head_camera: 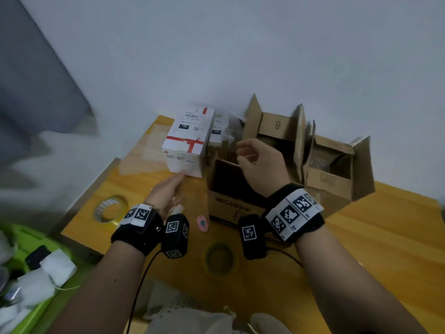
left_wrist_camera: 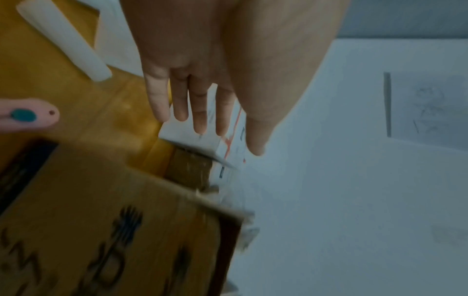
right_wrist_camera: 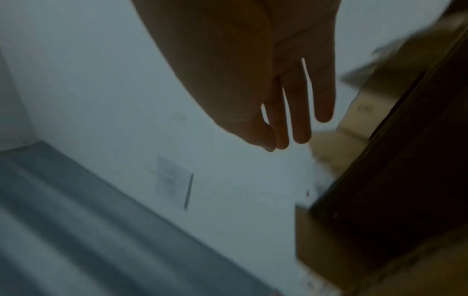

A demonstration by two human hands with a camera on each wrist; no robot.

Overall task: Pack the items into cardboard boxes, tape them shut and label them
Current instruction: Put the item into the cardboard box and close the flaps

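A white box with a red ribbon print (head_camera: 187,143) stands on the yellow table (head_camera: 361,237) at the back left. My left hand (head_camera: 177,182) stretches toward its lower front edge with straight fingers; contact is unclear. In the left wrist view the left hand (left_wrist_camera: 210,130) holds nothing, and the white box (left_wrist_camera: 229,148) lies just past the fingertips. An open cardboard box (head_camera: 226,203) with a dark inside stands beside it. Above that box hovers my right hand (head_camera: 243,153), loosely curled and empty. In the right wrist view the right hand (right_wrist_camera: 291,136) has relaxed fingers beside the cardboard box (right_wrist_camera: 405,180).
Two more open cardboard boxes (head_camera: 277,126) (head_camera: 334,169) stand at the back right against the wall. A clear tape roll (head_camera: 109,208), a yellow tape roll (head_camera: 220,257) and a small pink item (head_camera: 202,222) lie on the near table. A green bin (head_camera: 29,239) of white packets sits at lower left.
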